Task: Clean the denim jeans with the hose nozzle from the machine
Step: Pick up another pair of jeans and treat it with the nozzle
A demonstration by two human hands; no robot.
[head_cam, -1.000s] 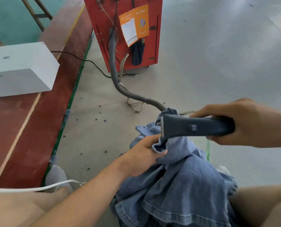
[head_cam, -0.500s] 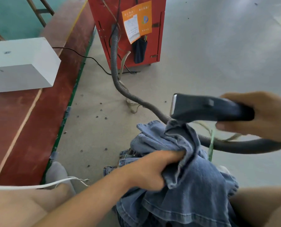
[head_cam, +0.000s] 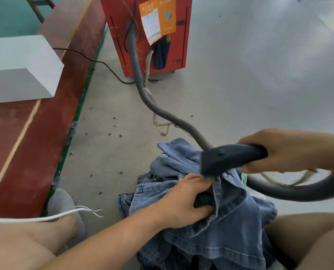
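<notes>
While the right hand (head_cam: 290,151) wraps its fingers around the rear of the dark grey plastic hose nozzle (head_cam: 226,159), the nozzle's wide flat mouth points toward the left hand and sits right down on the bunched light blue denim jeans (head_cam: 230,221), touching the fabric just above the left knuckles. And look at the left hand (head_cam: 183,201): fingers curled tight, thumb tucked in, it has a fistful of a seamed denim fold and holds it up right beneath the nozzle's mouth. The jeans are heaped between the person's bare knees, spilling from under the left hand down toward the body, with a crumpled paler flap rising beyond the fingers. From behind the right hand, the grey ribbed flexible hose (head_cam: 162,112) loops out under the wrist, then swings away past the nozzle and runs across the pale concrete floor (head_cam: 259,75) up into the red metal machine (head_cam: 121,22), well beyond both hands, which wears an orange paper label (head_cam: 162,16). Off to the far side of the left arm there's a white rectangular box (head_cam: 20,71) on a red-brown wooden platform (head_cam: 35,143), and a thin white cord (head_cam: 45,217) drapes over the left knee near a grey-socked foot (head_cam: 61,201).
</notes>
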